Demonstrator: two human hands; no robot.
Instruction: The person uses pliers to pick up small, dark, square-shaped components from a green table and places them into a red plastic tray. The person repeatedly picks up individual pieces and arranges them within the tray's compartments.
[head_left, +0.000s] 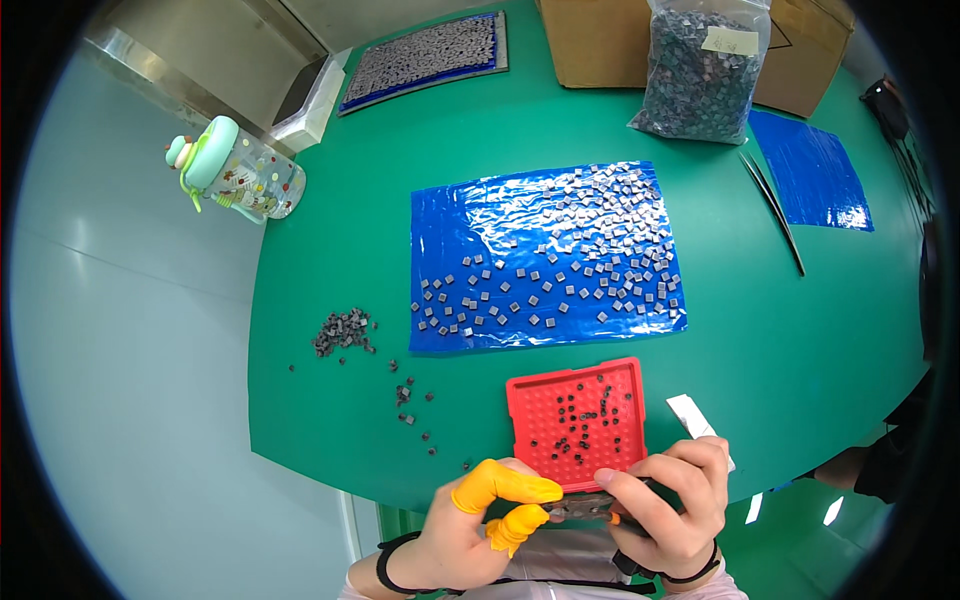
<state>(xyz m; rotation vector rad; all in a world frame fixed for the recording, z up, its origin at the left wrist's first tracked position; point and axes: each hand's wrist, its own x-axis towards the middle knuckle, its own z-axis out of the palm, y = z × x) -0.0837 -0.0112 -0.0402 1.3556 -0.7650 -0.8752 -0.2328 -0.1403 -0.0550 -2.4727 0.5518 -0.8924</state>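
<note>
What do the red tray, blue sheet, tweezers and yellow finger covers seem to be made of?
Red tray: likely molded plastic, satin, from its even color and regular texture. Blue sheet: probably thin plastic film, glossy, with rippled glare. Tweezers: probably metal, given slim arms and a faint sheen; any coating unclear. Yellow finger covers: perhaps latex or similar rubber, matte, creased and close-fitting.

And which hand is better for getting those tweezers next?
Probably the right hand: the tweezers lie farther up on its side, though it and the left hand both seem to hold a dark object.
</note>
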